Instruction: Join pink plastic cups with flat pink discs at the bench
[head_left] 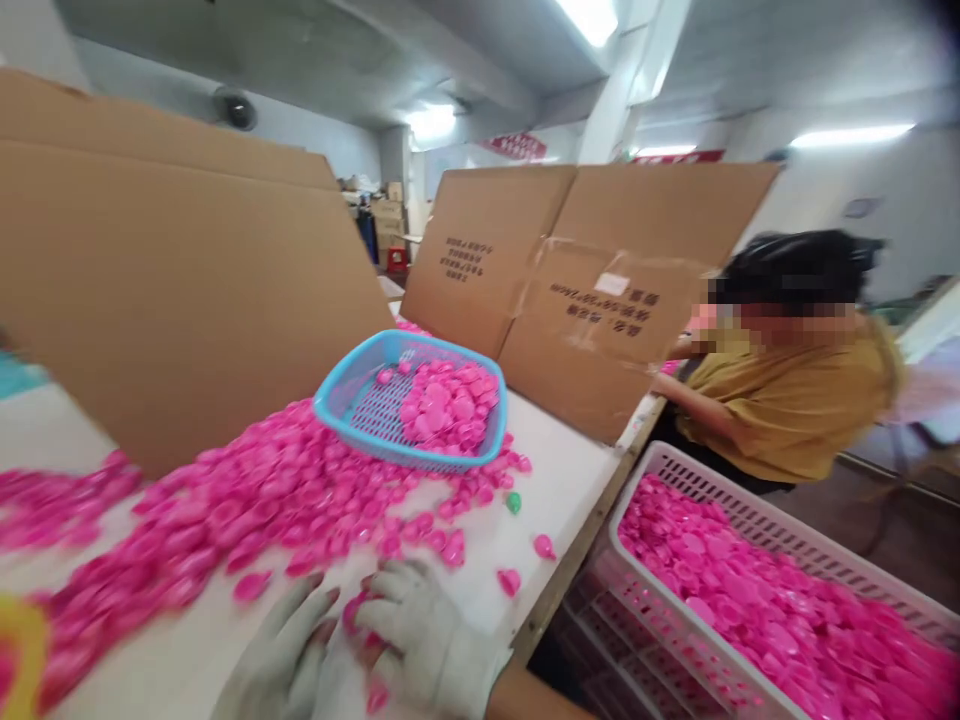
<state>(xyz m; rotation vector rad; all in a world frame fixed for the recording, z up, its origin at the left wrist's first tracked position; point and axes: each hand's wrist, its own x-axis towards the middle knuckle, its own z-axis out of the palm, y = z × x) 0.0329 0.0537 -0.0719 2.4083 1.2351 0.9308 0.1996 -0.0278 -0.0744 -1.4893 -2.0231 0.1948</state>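
Both my hands wear pale gloves with bare fingertips, at the near edge of a white table (566, 460). My right hand (427, 630) curls its fingers round a small shiny pink plastic piece (352, 612); another pink piece shows under its palm. Close by on the left, my left hand (281, 650) has its fingers apart and slightly bent, with nothing visible in them. Beyond the hands spreads a heap of pink cup-like plastic pieces (247, 490). A blue plastic basket (337, 415) rests at the heap's far side, partly filled with similar pieces.
Right of the table stands a pale slotted crate (757, 505) full of pink pieces. A lone green piece (513, 502) lies near the heap. Cardboard sheets (187, 280) stand at the left and back. A person in a mustard shirt (795, 400) sits at the right. A blurred yellow object (26, 640) is at lower left.
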